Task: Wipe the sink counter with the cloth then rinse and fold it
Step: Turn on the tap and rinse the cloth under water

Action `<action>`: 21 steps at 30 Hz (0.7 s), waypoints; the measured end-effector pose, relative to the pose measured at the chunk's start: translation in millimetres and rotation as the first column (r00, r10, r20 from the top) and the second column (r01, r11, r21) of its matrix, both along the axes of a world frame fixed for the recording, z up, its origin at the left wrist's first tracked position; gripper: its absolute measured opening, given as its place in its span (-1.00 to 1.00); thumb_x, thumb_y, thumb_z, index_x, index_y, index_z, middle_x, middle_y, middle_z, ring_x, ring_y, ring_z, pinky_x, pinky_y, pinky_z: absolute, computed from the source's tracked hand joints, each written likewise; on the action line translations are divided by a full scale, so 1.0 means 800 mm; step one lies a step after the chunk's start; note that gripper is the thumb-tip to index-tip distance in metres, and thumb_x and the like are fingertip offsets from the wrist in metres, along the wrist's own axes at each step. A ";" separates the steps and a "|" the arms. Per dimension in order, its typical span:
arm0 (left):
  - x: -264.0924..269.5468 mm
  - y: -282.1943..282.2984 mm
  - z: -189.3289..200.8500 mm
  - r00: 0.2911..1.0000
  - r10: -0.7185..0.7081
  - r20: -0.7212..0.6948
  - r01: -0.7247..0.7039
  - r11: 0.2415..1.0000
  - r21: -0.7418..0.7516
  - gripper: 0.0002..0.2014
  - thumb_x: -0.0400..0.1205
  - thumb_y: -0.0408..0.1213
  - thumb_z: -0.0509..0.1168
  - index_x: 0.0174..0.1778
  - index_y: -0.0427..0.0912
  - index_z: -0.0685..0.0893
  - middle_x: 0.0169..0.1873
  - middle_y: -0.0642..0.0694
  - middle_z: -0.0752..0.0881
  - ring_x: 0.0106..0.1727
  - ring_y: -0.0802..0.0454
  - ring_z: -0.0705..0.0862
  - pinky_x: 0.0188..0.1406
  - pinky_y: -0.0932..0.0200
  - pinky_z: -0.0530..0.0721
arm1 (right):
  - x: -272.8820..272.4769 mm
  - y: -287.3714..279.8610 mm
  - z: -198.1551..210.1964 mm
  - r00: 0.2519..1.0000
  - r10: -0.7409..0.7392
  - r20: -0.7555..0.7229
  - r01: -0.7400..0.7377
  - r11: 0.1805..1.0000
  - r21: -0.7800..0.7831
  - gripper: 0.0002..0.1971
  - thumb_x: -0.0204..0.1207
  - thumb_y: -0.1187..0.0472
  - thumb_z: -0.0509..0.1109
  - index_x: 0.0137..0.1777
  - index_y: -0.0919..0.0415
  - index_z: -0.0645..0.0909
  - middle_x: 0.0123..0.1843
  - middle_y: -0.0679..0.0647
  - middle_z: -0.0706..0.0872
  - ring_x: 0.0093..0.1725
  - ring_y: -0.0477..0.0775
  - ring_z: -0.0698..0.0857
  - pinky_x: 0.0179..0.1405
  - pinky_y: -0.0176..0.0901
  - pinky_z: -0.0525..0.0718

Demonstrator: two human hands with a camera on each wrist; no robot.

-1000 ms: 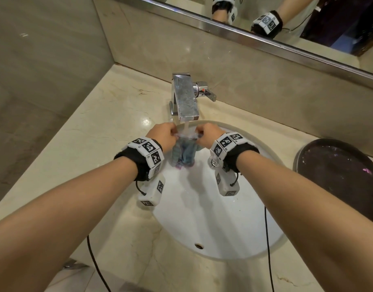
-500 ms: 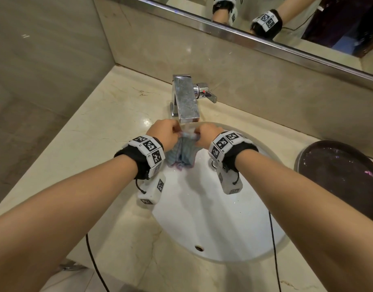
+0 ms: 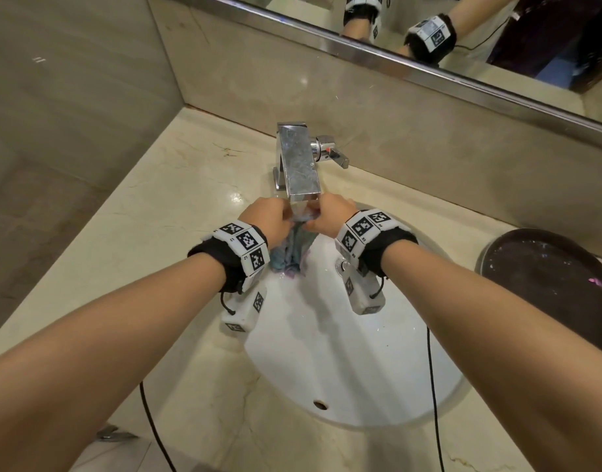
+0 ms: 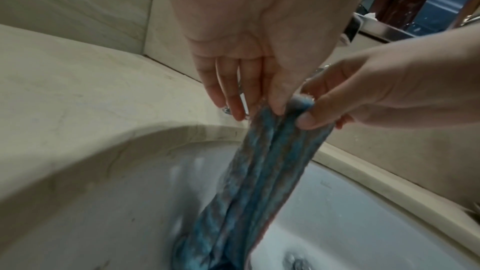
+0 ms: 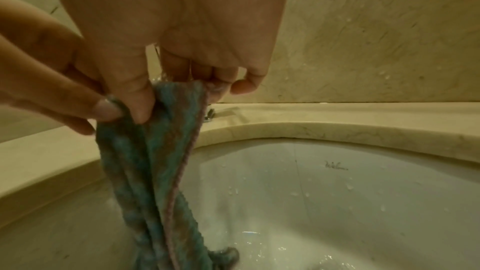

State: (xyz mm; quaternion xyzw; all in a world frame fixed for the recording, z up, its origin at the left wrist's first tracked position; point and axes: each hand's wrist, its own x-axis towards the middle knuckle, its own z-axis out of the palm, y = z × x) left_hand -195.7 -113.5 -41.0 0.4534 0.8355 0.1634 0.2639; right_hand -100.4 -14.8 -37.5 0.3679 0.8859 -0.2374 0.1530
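A blue-green cloth (image 3: 292,255) hangs bunched into the white sink basin (image 3: 343,362), its top edge just under the chrome faucet (image 3: 299,161) spout. My left hand (image 3: 269,221) pinches the top edge from the left, and my right hand (image 3: 330,216) pinches it from the right, the two almost touching. In the left wrist view my left hand (image 4: 275,108) holds the cloth (image 4: 259,171) with its other fingers hanging straight. In the right wrist view my right hand (image 5: 168,93) grips the cloth (image 5: 155,161) between thumb and curled fingers. The cloth's lower end trails toward the drain.
The marble counter (image 3: 156,226) surrounds the basin, with a side wall on the left and a backsplash under a mirror (image 3: 497,35) behind. A dark round tray (image 3: 548,287) sits on the counter at the right. The faucet handle (image 3: 333,155) sticks out to the right. Water drops lie in the basin.
Both hands have drawn closer together right under the spout. The cloth between them is bunched narrower than a second ago.
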 end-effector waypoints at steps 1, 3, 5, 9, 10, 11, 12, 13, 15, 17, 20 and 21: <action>-0.001 0.000 0.002 1.000 0.006 0.006 -0.006 1.000 0.018 -0.73 0.58 -0.41 0.20 0.16 -0.25 0.68 0.11 -0.28 0.73 0.13 -0.26 0.68 0.11 0.01 0.63 | 0.002 0.002 -0.001 1.000 0.000 0.013 0.000 1.000 0.009 -0.70 0.46 0.10 0.38 0.18 0.12 0.65 0.01 0.09 0.74 0.09 0.19 0.71 0.08 -0.13 0.55; -0.005 0.000 0.003 0.999 0.031 0.042 -0.033 0.998 0.044 -0.72 0.57 -0.44 0.20 0.15 -0.25 0.69 0.12 -0.27 0.74 0.15 -0.25 0.67 0.15 0.04 0.62 | 0.008 0.004 -0.004 0.998 0.027 0.059 -0.030 0.998 0.054 -0.71 0.46 0.06 0.37 0.17 0.03 0.65 0.04 0.09 0.75 0.09 0.19 0.70 0.14 -0.06 0.57; -0.010 -0.002 0.003 0.996 0.068 0.061 -0.071 0.996 0.044 -0.74 0.58 -0.43 0.21 0.13 -0.25 0.69 0.11 -0.26 0.74 0.15 -0.22 0.67 0.12 0.10 0.58 | 0.014 0.005 -0.006 0.995 0.043 0.090 -0.050 0.996 0.072 -0.82 0.49 0.08 0.34 0.03 0.02 0.70 0.05 0.04 0.78 0.09 0.16 0.69 0.23 -0.01 0.52; -0.014 -0.009 -0.003 0.997 0.066 0.043 -0.067 0.998 0.009 -0.78 0.61 -0.36 0.22 0.13 -0.24 0.69 0.09 -0.25 0.74 0.13 -0.21 0.67 0.06 0.14 0.55 | 0.020 0.013 -0.011 1.000 -0.022 0.004 0.022 0.999 -0.036 -0.88 0.48 0.18 0.35 -0.05 0.12 0.68 0.00 0.06 0.76 0.10 0.15 0.71 0.17 -0.01 0.63; -0.013 -0.009 -0.003 0.997 0.066 0.049 -0.067 0.998 0.013 -0.78 0.62 -0.34 0.23 0.12 -0.24 0.69 0.09 -0.25 0.74 0.13 -0.19 0.67 0.04 0.16 0.54 | 0.019 0.013 -0.010 0.999 -0.039 -0.038 0.035 0.995 -0.097 -0.83 0.48 0.20 0.39 0.05 0.15 0.66 0.04 0.07 0.73 0.11 0.14 0.70 0.16 -0.05 0.64; -0.011 -0.009 -0.003 0.996 0.068 0.057 -0.069 0.997 0.023 -0.79 0.62 -0.32 0.24 0.12 -0.24 0.69 0.09 -0.24 0.74 0.12 -0.18 0.67 0.03 0.17 0.53 | 0.018 0.012 -0.009 0.997 -0.041 -0.071 0.029 0.987 -0.158 -0.71 0.47 0.23 0.44 0.19 0.17 0.61 0.10 0.10 0.70 0.12 0.13 0.68 0.14 -0.12 0.61; -0.008 -0.008 -0.003 0.995 0.070 0.069 -0.072 0.997 0.032 -0.79 0.62 -0.31 0.25 0.12 -0.24 0.69 0.09 -0.23 0.74 0.12 -0.17 0.68 0.02 0.18 0.53 | 0.016 0.008 -0.008 0.995 -0.036 -0.089 0.017 0.979 -0.204 -0.60 0.45 0.25 0.47 0.29 0.21 0.56 0.15 0.12 0.67 0.11 0.11 0.65 0.11 -0.19 0.57; -0.005 -0.007 -0.001 0.995 0.068 0.080 -0.071 0.997 0.043 -0.79 0.62 -0.30 0.25 0.13 -0.25 0.68 0.09 -0.23 0.74 0.11 -0.17 0.68 0.01 0.18 0.53 | 0.013 0.003 -0.007 0.995 -0.023 -0.102 0.000 0.975 -0.223 -0.55 0.43 0.26 0.50 0.32 0.25 0.54 0.18 0.14 0.67 0.12 0.11 0.64 0.09 -0.22 0.55; 0.000 -0.005 0.003 0.995 0.053 0.086 -0.058 0.997 0.051 -0.77 0.64 -0.30 0.24 0.17 -0.27 0.64 0.11 -0.25 0.72 0.12 -0.19 0.67 -0.02 0.17 0.51 | 0.007 -0.005 -0.012 0.992 -0.003 -0.129 -0.026 0.976 -0.216 -0.60 0.42 0.27 0.51 0.26 0.30 0.58 0.20 0.19 0.71 0.18 0.15 0.68 0.17 -0.19 0.59; 0.000 -0.005 0.004 0.996 0.045 0.074 -0.048 0.998 0.048 -0.77 0.64 -0.30 0.23 0.18 -0.26 0.61 0.11 -0.27 0.71 0.08 -0.20 0.65 -0.05 0.16 0.49 | 0.005 -0.009 -0.017 0.990 -0.014 -0.140 -0.014 0.981 -0.193 -0.67 0.46 0.30 0.46 0.22 0.32 0.62 0.19 0.22 0.73 0.20 0.19 0.69 0.23 -0.12 0.60; -0.008 -0.009 -0.003 0.997 0.046 0.069 -0.048 0.999 0.020 -0.81 0.62 -0.30 0.24 0.12 -0.25 0.61 0.07 -0.27 0.72 -0.05 -0.14 0.60 -0.10 0.18 0.46 | 0.007 -0.005 -0.017 0.970 -0.142 -0.199 0.105 0.977 -0.185 -0.78 0.53 0.33 0.35 0.15 0.33 0.64 0.13 0.25 0.74 0.13 0.22 0.70 0.13 -0.08 0.61; -0.011 -0.011 -0.005 0.996 0.049 0.069 -0.049 0.999 0.003 -0.82 0.62 -0.30 0.25 0.10 -0.24 0.61 0.05 -0.27 0.72 -0.04 -0.17 0.61 -0.11 0.18 0.46 | 0.008 -0.003 -0.014 0.950 -0.196 -0.243 0.151 0.969 -0.194 -0.80 0.56 0.31 0.32 0.13 0.34 0.64 0.10 0.25 0.75 0.08 0.21 0.70 0.07 -0.07 0.61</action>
